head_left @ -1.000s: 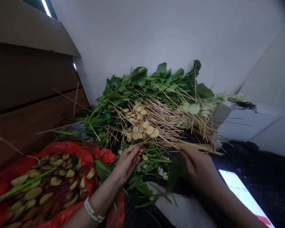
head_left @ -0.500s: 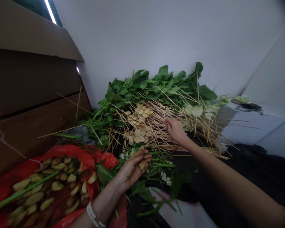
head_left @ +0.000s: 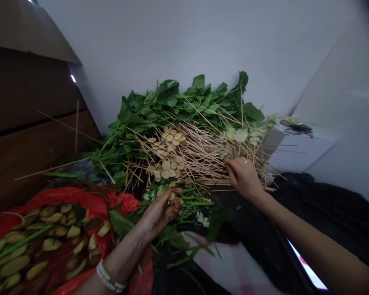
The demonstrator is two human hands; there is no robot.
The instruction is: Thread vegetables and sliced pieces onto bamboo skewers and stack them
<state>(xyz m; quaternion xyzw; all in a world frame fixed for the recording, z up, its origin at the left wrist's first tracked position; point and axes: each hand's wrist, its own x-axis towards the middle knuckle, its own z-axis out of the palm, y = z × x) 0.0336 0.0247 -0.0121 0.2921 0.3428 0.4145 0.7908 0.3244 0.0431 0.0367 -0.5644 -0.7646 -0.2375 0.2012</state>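
Observation:
My left hand (head_left: pixel 160 213) is curled around a few potato slices (head_left: pixel 169 210), just in front of the skewered ones. Over the right side of the bamboo skewers (head_left: pixel 199 151), my right hand (head_left: pixel 243 175) has its fingertips pinched together. Whether a thin skewer is between them, I cannot make out. Skewered potato slices (head_left: pixel 166 166) lie in a pile at the left end of the sticks. Chopped green stems (head_left: pixel 197 200) are scattered just beyond my left hand.
A red plastic bag (head_left: pixel 95 200) with cut potatoes (head_left: pixel 52 244) lies at left. Leafy greens (head_left: pixel 160 98) line the white wall (head_left: pixel 184 37). Pale cabbage pieces (head_left: pixel 241 135) sit on skewers at right, near a white box (head_left: pixel 304 147). Black plastic (head_left: pixel 320 200) lies at right.
My right hand has moved to the right over the skewers and its fingers stay pinched. My left hand still holds potato slices. The view has shifted rightward.

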